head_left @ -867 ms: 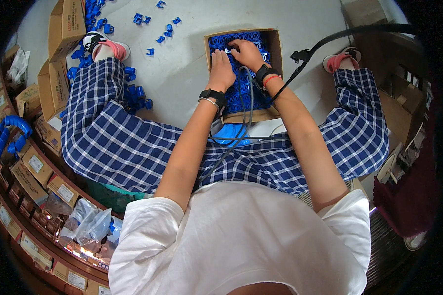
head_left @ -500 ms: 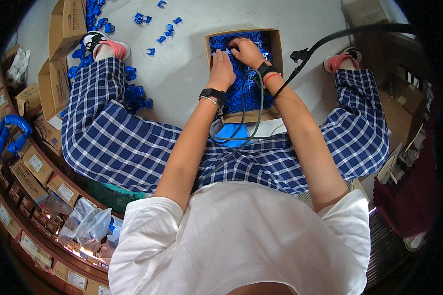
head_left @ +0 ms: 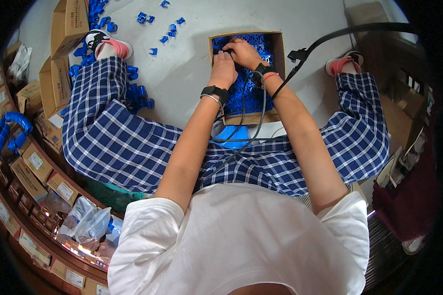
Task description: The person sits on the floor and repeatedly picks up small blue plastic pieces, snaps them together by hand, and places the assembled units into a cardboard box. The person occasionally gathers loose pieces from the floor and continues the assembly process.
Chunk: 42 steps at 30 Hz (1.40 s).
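"So, how do the hands sit?"

"Close together: the right hand with bent fingers, the left hand beside it. Whether either grips a piece, I can't tell."

"And the blue clips?"

"Packed in rows under both hands, inside an open cardboard box between the legs."

"Anything in the way?"

"A thin dark cable loops over the box's near side, and a thick black cable arcs in from the right. Loose clips dot the grey floor ahead; more heap near the left shoe."

"Any writing?"

"Red and dark print on the brown cartons at left. The shelf boxes carry white labels — too small to read."

"Materials?"

"Shiny, curved plastic for the clips; a crinkled, see-through bag by the shelf boxes — and a glossy blue coil above them."
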Each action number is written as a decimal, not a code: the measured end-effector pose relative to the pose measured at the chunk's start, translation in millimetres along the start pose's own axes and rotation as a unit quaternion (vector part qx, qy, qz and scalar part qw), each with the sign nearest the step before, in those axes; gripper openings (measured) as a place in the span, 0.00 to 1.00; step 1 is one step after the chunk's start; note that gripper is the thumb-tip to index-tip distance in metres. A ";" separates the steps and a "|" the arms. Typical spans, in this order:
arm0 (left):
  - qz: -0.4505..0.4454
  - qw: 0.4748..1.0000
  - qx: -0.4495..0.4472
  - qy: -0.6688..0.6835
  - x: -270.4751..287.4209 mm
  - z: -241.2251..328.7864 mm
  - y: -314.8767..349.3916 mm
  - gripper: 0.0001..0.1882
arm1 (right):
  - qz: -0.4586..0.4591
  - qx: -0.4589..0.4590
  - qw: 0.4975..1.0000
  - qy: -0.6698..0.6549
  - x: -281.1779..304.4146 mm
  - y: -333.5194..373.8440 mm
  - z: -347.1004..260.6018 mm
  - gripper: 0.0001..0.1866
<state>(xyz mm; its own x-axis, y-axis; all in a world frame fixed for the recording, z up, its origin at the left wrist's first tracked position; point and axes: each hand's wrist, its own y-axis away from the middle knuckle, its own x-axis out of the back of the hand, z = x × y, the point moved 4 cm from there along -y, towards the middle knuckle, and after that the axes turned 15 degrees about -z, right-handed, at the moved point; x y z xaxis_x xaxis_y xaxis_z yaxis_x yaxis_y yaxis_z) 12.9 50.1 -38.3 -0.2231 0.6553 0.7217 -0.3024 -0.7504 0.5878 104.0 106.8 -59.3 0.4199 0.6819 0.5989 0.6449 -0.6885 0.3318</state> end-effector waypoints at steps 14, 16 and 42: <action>-0.016 1.000 -0.008 0.014 7.6 0.5 3.7 0.25 | 0.049 -0.007 0.999 -0.019 8.8 7.2 1.5 0.14; 0.003 1.000 -0.013 -0.009 7.6 2.9 4.0 0.26 | 0.099 -0.026 0.994 -0.030 17.2 16.9 5.9 0.13; 0.254 0.893 0.232 0.291 24.5 -210.0 -30.9 0.64 | 0.157 -0.068 0.983 -0.068 38.4 71.7 -15.8 0.10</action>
<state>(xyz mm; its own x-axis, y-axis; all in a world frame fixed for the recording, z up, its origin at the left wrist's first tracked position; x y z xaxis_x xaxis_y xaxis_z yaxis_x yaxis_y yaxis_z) -177.9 107.6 -115.5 -0.7061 0.0529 0.7062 0.3617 -0.8304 0.4239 156.3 79.7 -1.0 0.6726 0.4506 0.5870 0.3818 -0.8908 0.2464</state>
